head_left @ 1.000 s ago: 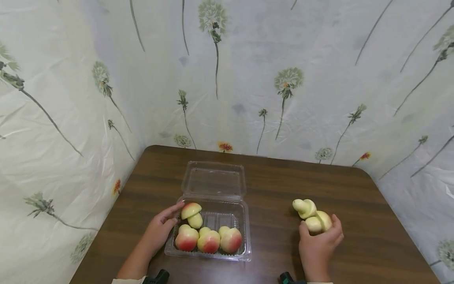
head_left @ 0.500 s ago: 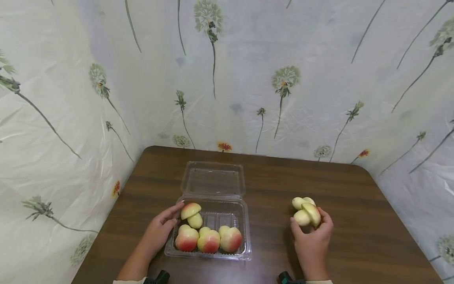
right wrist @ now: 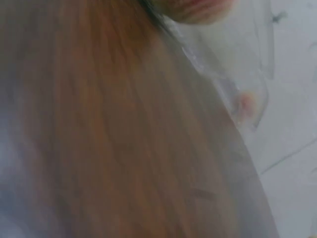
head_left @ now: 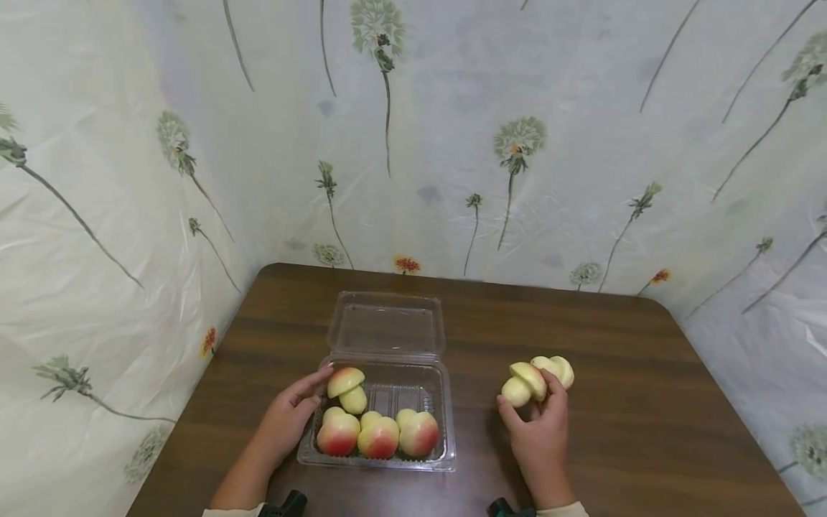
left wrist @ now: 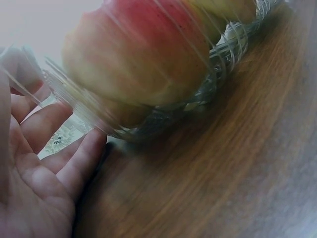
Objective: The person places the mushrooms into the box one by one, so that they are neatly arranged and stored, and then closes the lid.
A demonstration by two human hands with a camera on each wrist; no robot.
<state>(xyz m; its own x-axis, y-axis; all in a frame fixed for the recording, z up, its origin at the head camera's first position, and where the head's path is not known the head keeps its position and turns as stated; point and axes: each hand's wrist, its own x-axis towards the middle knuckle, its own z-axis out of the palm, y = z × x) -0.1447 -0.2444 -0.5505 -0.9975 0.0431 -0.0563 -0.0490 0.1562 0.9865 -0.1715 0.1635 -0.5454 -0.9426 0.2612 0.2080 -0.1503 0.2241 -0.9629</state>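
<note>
My left hand (head_left: 284,420) rests along the left wall of an open clear plastic box (head_left: 452,431), its fingertips touching the wall in the left wrist view. Inside the box, a mushroom-shaped piece (head_left: 352,401) lies at the back left. Several more, such as one mushroom-shaped piece (head_left: 418,434) with a red blush, line the front. To the right, my right hand (head_left: 539,438) pinches a pale yellow mushroom-shaped piece (head_left: 517,392) between thumb and fingers, apart from the box. Another mushroom-shaped piece (head_left: 563,370) sits just behind that hand, partly covered by its fingers.
The box's clear lid (head_left: 388,323) is folded back flat on the brown wooden table (head_left: 491,323). A flowered cloth (head_left: 446,143) hangs behind the table and along its left side. The right wrist view is blurred and shows no hand.
My right hand has moved left with the mushroom-shaped piece, drawing it away from the other one, which has come to stand behind the hand. The left hand stays at the box.
</note>
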